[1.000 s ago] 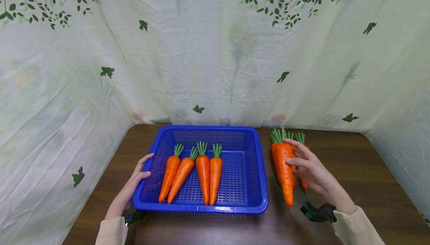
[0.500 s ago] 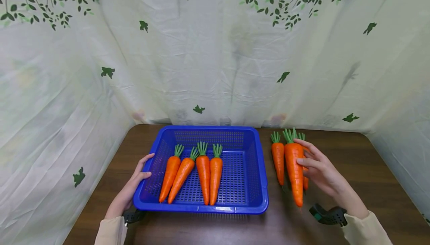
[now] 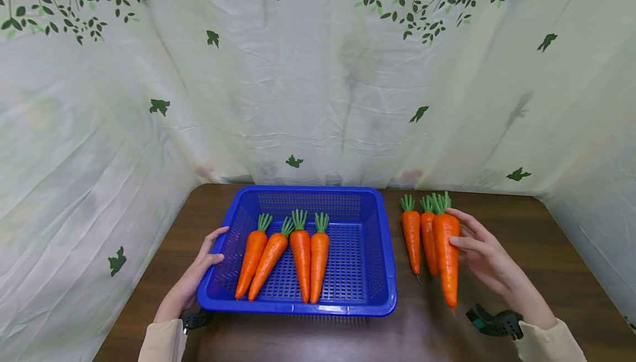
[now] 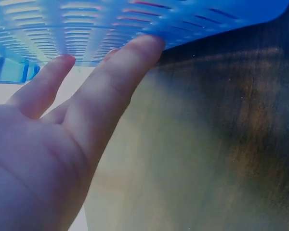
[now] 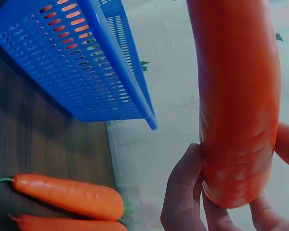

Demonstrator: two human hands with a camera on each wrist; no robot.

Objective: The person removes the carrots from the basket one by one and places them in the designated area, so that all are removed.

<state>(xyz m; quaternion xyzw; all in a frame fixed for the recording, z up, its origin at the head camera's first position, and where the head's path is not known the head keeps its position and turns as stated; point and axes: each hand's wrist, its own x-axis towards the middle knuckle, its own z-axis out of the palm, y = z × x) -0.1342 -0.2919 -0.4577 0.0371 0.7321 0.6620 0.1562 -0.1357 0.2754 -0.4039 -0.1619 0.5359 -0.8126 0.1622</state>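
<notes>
"What's gripped?"
"The right hand (image 3: 484, 257) pinches the held carrot (image 3: 447, 257) by its thick upper end, thumb on one side, fingers on the other. The green tuft points away and the tip hangs towards the person."
"And the left hand (image 3: 191, 276)?"
"Its fingers lie extended against the outside of the left end of the blue basket (image 3: 298, 308). That hasn't changed in the last second."
"So what has?"
"The right hand and its carrot have shifted rightwards. A second ago that carrot covered much of the near loose carrot (image 3: 411, 240); now that one shows whole, with the far loose carrot (image 3: 427, 238) just beside it. Whatever lies behind the held carrot is hidden."
"Anything in the way?"
"Both loose carrots and the basket's right rim stand between the held carrot and the four carrots (image 3: 300, 265) inside the basket, which lie side by side towards its left."
"And around all that?"
"A brown wooden table (image 3: 536, 240), with a leaf-printed curtain (image 3: 318, 75) behind."
</notes>
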